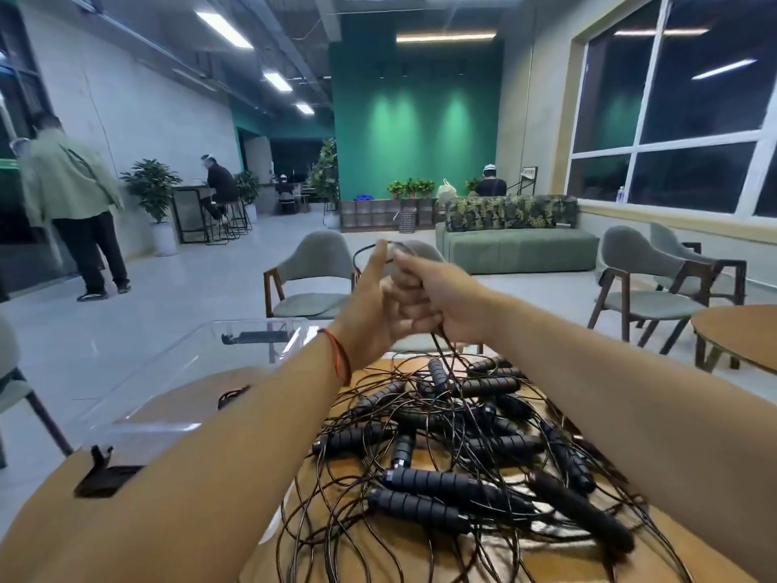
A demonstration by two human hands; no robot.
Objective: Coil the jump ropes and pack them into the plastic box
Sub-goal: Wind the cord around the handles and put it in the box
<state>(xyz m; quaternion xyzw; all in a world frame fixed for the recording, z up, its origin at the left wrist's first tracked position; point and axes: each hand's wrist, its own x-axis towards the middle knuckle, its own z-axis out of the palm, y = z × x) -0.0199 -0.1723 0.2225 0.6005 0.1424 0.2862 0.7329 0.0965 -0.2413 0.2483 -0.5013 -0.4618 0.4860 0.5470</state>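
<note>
Standing at the far left of the room is a person in a green jacket [71,191], well apart from the work. Nearer, on the left part of the wooden table [672,557], sits the clear plastic box [189,363]; it has no lid on it, a black clip [105,477] hangs on its near end, and a small dark piece lies on its bottom, too small to tell what it is.

Over the box reaches the left arm, with a red string [340,359] around the wrist. The left hand [370,300] is raised upright with the thumb straight up. One thin rope [358,252] makes a loop over the top of this hand. Its fingers are blurred against the other hand, so I cannot tell if they close on the rope.

Touching it from the right is the right hand [433,296]. Its fingers are curled tightly around the same rope, which drops from under the fist down to the table.

Below both hands, just beside the box on its right, lies the pile of jump ropes [454,448], all tangled, with many black handles crossing each other.

Behind stand a grey chair [313,271], a green sofa [521,250] and, at the right edge, a round table [740,330].
</note>
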